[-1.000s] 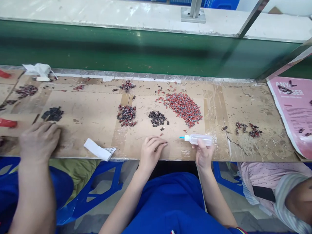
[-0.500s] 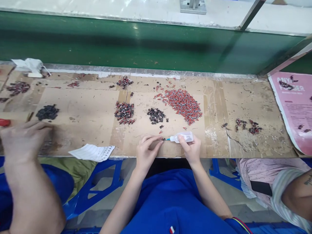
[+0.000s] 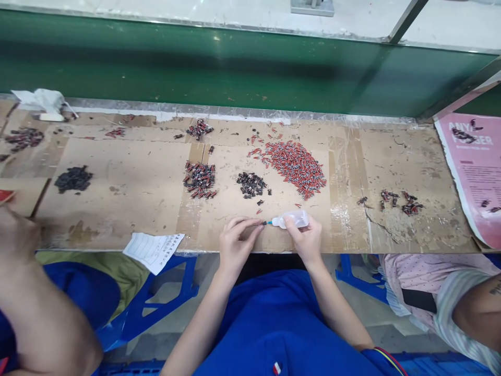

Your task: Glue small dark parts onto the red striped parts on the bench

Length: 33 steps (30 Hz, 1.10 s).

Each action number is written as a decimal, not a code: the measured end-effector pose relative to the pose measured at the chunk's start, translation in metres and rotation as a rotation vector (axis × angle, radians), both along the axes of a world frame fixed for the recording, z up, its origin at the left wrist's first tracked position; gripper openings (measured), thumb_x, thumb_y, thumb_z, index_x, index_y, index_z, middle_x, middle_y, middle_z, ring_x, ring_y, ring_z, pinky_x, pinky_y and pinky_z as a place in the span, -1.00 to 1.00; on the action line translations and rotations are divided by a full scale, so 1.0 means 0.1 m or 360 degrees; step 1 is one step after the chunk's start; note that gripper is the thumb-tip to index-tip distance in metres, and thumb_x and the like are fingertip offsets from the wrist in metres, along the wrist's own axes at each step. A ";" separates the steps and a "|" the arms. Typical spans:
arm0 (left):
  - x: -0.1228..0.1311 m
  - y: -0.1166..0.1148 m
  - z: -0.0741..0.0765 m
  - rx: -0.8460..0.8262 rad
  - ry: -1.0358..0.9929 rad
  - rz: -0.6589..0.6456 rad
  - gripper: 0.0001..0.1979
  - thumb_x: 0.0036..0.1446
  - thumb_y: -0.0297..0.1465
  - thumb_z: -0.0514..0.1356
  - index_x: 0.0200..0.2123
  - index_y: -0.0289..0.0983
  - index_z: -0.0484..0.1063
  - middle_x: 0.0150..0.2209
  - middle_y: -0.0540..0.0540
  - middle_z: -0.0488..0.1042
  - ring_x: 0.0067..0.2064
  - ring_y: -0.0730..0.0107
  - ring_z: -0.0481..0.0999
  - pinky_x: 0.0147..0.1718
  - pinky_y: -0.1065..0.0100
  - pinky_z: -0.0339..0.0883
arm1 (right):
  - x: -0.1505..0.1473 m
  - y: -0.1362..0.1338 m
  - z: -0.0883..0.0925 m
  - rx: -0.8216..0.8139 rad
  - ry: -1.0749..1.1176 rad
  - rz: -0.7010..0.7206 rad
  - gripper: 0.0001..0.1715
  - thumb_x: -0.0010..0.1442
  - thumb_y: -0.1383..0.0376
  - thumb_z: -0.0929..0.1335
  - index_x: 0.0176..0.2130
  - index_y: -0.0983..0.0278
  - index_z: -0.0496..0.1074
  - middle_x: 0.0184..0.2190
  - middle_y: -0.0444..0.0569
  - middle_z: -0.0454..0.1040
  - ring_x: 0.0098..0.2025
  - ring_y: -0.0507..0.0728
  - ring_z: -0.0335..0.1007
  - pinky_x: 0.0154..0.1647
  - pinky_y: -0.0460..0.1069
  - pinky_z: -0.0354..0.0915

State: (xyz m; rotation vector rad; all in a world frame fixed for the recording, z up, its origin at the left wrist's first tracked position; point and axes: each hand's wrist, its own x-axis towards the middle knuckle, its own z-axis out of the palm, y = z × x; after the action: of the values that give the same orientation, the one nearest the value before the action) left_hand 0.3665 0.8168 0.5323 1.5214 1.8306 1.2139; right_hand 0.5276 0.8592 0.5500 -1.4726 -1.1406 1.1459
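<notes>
Left hand (image 3: 239, 237): thumb and fingers pinched together on one small black part (image 3: 264, 223), held just above the bench's front edge. Right hand (image 3: 306, 235): fingers closed around one translucent squeeze bottle (image 3: 295, 219), lying nearly level, its blue nozzle (image 3: 269, 222) directed left at the black part; whether tip and part touch, too small to tell.

Beyond the hands, on the cardboard-covered bench (image 3: 141, 193): one heap of black pieces (image 3: 252, 185); behind it to the right, one large heap of red-and-silver pieces (image 3: 295, 168); to the left, one heap of red-and-black pieces (image 3: 199, 180).

Outlying: one paper slip (image 3: 152, 250), overhanging the front edge; one dark heap (image 3: 73, 179), far left; one co-worker's hand (image 3: 18, 235), blurred; loose clusters (image 3: 410, 203), right; one pink printed sheet (image 3: 472, 183), far right.
</notes>
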 end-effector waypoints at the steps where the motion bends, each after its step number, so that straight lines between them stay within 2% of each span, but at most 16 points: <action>1: 0.00 0.00 0.01 -0.0009 -0.0012 0.0004 -0.90 0.09 -0.32 0.30 -0.30 -0.16 0.58 -0.30 -0.07 0.59 -0.20 0.29 0.56 -0.12 0.18 0.46 | 0.00 0.00 0.00 -0.0001 -0.0002 -0.0013 -0.75 -0.05 0.12 0.45 -0.49 0.27 0.50 -0.56 -0.07 0.54 -0.51 0.10 0.42 -0.49 -0.04 0.33; 7: 0.02 0.01 0.05 -0.0048 -0.0046 0.0043 -0.91 0.08 -0.31 0.30 -0.34 -0.17 0.58 -0.31 -0.07 0.59 -0.21 0.29 0.56 -0.12 0.19 0.47 | 0.00 -0.01 0.00 0.0003 -0.0005 -0.0084 -0.73 -0.04 0.12 0.45 -0.48 0.28 0.50 -0.54 -0.05 0.55 -0.50 0.11 0.43 -0.47 -0.03 0.34; 20: 0.02 0.00 0.02 -0.0030 -0.0055 0.0076 -0.92 0.07 -0.31 0.32 -0.35 -0.16 0.59 -0.32 -0.06 0.58 -0.23 0.30 0.56 -0.13 0.19 0.46 | 0.01 0.00 -0.02 -0.0002 -0.0002 0.0028 -0.77 -0.03 0.15 0.45 -0.48 0.28 0.50 -0.54 -0.07 0.55 -0.50 0.10 0.43 -0.46 -0.04 0.34; 26: 0.03 0.00 0.00 -0.0037 -0.0027 0.0079 -0.91 0.07 -0.31 0.31 -0.34 -0.16 0.60 -0.31 -0.06 0.59 -0.22 0.30 0.56 -0.13 0.20 0.47 | 0.00 0.01 0.01 0.0032 0.0060 -0.0104 -0.78 -0.05 0.16 0.45 -0.50 0.28 0.48 -0.56 -0.07 0.54 -0.51 0.11 0.44 -0.47 -0.02 0.35; 30: 0.00 0.01 -0.01 -0.0015 -0.0025 0.0034 -0.91 0.08 -0.32 0.31 -0.32 -0.17 0.59 -0.30 -0.07 0.59 -0.21 0.30 0.55 -0.11 0.19 0.46 | 0.16 -0.02 0.02 0.0123 0.0067 -0.0156 -0.74 -0.02 0.12 0.45 -0.40 0.27 0.50 -0.47 -0.04 0.58 -0.42 0.15 0.50 -0.40 0.01 0.40; 33: -0.02 0.02 -0.02 0.0051 0.0050 -0.0043 -0.87 0.10 -0.31 0.30 -0.27 -0.19 0.57 -0.29 -0.07 0.59 -0.18 0.28 0.52 -0.11 0.18 0.43 | 0.37 -0.07 0.03 0.0218 -0.0205 -0.0061 -0.65 -0.04 0.11 0.48 -0.27 0.26 0.48 -0.39 -0.03 0.59 -0.39 0.15 0.52 -0.38 0.01 0.41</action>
State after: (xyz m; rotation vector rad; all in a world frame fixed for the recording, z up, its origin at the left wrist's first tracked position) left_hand 0.3644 0.8187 0.5308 1.5862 1.8126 1.2192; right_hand 0.5648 0.8522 0.5528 -1.4723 -1.2482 0.9390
